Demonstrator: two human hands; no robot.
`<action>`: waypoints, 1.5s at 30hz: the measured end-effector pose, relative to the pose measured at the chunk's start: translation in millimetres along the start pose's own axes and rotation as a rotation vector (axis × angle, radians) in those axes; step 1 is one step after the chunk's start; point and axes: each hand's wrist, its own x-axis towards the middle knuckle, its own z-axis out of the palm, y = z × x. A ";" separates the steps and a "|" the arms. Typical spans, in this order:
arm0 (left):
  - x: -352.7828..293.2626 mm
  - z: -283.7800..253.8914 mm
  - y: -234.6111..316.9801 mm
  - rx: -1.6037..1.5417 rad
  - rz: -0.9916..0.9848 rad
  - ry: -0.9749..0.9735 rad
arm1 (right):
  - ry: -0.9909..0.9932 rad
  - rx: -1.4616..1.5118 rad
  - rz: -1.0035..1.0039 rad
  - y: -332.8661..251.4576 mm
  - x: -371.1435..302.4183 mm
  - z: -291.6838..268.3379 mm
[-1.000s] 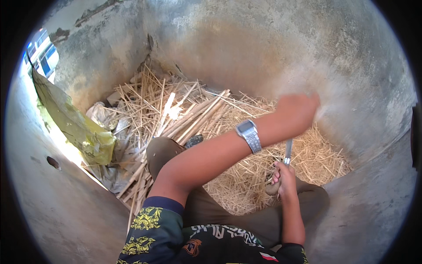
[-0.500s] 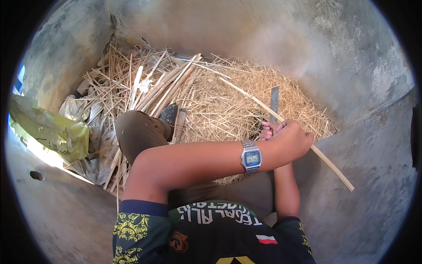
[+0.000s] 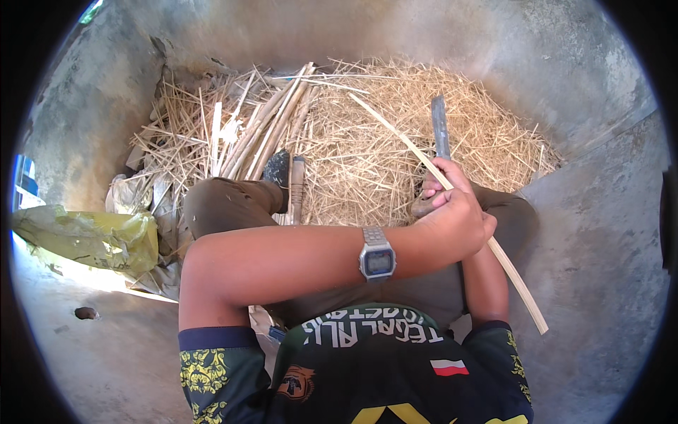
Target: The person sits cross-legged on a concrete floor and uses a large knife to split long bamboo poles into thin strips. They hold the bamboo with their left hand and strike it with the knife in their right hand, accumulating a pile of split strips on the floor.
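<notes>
My left arm, with a watch (image 3: pixel 378 260) on the wrist, crosses in front of me to the right. My left hand (image 3: pixel 462 225) is closed round a long pale bamboo strip (image 3: pixel 519 286), which slants from the straw down to the lower right. Just beyond it, my right hand (image 3: pixel 448 173) is partly covered by the left hand and the strip. A knife (image 3: pixel 441 127) rises from the right hand, its dark flat blade pointing away from me. The strip passes close beside the blade's base; whether they touch I cannot tell.
A bundle of split bamboo sticks (image 3: pixel 272 131) lies at the left on loose shavings (image 3: pixel 360 169). A tool with a wrapped wooden handle (image 3: pixel 297 191) rests by my foot (image 3: pixel 276 168). Yellow plastic sacking (image 3: pixel 106 240) is at far left. A curved grey wall (image 3: pixel 395 32) surrounds everything.
The strip has tilted more steeply, its near end swinging down and left. More of my right hand shows past the left one. The whole view has shifted slightly.
</notes>
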 end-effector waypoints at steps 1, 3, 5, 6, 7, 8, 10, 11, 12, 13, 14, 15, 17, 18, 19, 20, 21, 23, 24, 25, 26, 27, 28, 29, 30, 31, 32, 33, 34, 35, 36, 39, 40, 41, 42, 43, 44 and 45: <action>-0.4 1.7 -8.7 -0.055 0.010 0.068 | 0.052 -0.090 -0.208 20.2 7.8 -7.0; 1.7 6.0 -30.9 -0.178 0.037 0.210 | 0.109 -0.127 -0.327 36.6 13.5 -22.1; -2.2 0.3 -56.8 -0.442 -0.082 0.299 | 0.063 -0.037 -0.129 38.0 20.0 -17.7; -4.1 -3.0 -73.9 -0.466 -0.106 0.411 | 0.037 0.003 -0.042 32.4 22.9 -13.8; -4.4 -4.8 -88.3 -0.495 -0.121 0.536 | 0.022 0.039 0.037 23.5 25.8 -13.3; -7.9 -4.8 -98.2 -0.529 -0.195 0.599 | 0.007 0.073 0.117 15.4 27.8 -12.1; -16.3 -3.5 -121.7 -0.577 -0.334 0.742 | -0.007 0.073 0.204 -1.2 27.9 -5.0; -19.8 -3.3 -133.4 -0.542 -0.398 0.839 | 0.003 0.048 0.220 -2.5 25.7 -3.9; -24.7 -1.7 -143.2 -0.515 -0.457 0.934 | 0.023 0.044 0.217 -4.3 23.4 -0.8; -31.6 -0.3 -152.4 -0.490 -0.517 1.018 | 0.041 0.048 0.224 -1.5 21.8 2.7; -37.6 -0.2 -164.6 -0.479 -0.596 1.092 | 0.062 0.054 0.228 -2.5 22.4 7.7; -41.9 1.7 -175.6 -0.482 -0.673 1.154 | 0.058 0.038 0.228 0.3 25.3 8.2; -48.5 -3.8 -196.6 -0.562 -0.649 1.361 | 0.071 0.004 0.232 4.1 26.7 3.0; -53.6 -11.7 -210.0 -0.554 -0.645 1.448 | 0.042 -0.020 0.240 6.1 30.1 0.7; -59.5 -25.2 -221.8 -0.542 -0.642 1.536 | 0.042 -0.035 0.225 7.2 30.3 4.5; -70.0 -49.7 -227.5 -0.705 -0.652 1.583 | 0.028 -0.055 0.216 8.9 30.3 14.7; -75.4 -69.6 -230.9 -0.887 -0.661 1.625 | 0.028 -0.071 0.206 10.9 29.5 18.3; -80.3 -82.4 -238.1 -0.882 -0.665 1.604 | 0.080 -0.141 0.173 13.9 25.5 13.4; -84.4 -90.0 -241.3 -0.863 -0.669 1.591 | 0.091 -0.179 0.162 15.5 25.7 14.4; -87.4 -96.3 -243.2 -0.838 -0.627 1.580 | 0.098 -0.232 0.136 17.6 23.8 15.7; -90.7 -102.2 -243.6 -0.813 -0.585 1.569 | 0.105 -0.285 0.110 18.8 20.8 18.3; -92.6 -108.6 -243.8 -0.793 -0.541 1.553 | 0.114 -0.333 0.086 20.9 17.7 20.7; -95.6 -121.5 -241.3 -0.808 -0.531 1.554 | 0.116 -0.357 0.088 22.0 15.0 24.0; -98.4 -136.4 -237.3 -0.823 -0.521 1.555 | 0.119 -0.379 0.092 22.4 13.1 27.5; -100.5 -142.2 -234.3 -0.837 -0.514 1.565 | 0.123 -0.412 0.094 22.7 11.8 28.9; -99.6 -138.0 -235.1 -0.876 -0.506 1.559 | 0.116 -0.405 0.100 25.5 13.0 28.5; -97.0 -132.9 -237.4 -0.916 -0.498 1.552 | 0.110 -0.398 0.108 29.1 14.3 27.3; -94.1 -128.7 -240.5 -0.950 -0.488 1.549 | 0.101 -0.393 0.111 31.6 15.7 26.1; -92.6 -113.1 -247.5 -0.979 -0.467 1.524 | 0.093 -0.421 0.110 33.5 17.8 26.9; -89.3 -97.0 -249.0 -0.967 -0.525 1.497 | 0.086 -0.448 0.109 36.5 18.9 26.6; -84.9 -78.0 -251.0 -0.962 -0.582 1.472 | 0.086 -0.475 0.107 37.8 19.6 26.1; -82.7 -25.3 -265.3 -1.002 -0.647 1.423 | 0.091 -0.573 0.085 38.7 16.7 30.4; -82.0 -19.4 -267.9 -1.053 -0.665 1.436 | 0.087 -0.614 0.053 39.6 13.4 31.7; -84.3 -15.0 -269.3 -1.102 -0.683 1.450 | 0.082 -0.655 0.021 41.0 9.1 33.6; -91.9 -15.0 -270.6 -1.141 -0.709 1.408 | 0.080 -0.693 -0.014 40.9 5.7 36.1; -97.1 -15.7 -274.4 -1.175 -0.705 1.385 | 0.131 -0.800 -0.179 41.0 3.7 41.7; -101.4 -17.6 -278.7 -1.208 -0.701 1.363 | 0.181 -0.903 -0.346 41.9 2.1 50.1; -104.9 -17.1 -279.3 -1.248 -0.705 1.338 | 0.233 -1.007 -0.507 44.6 -1.4 56.1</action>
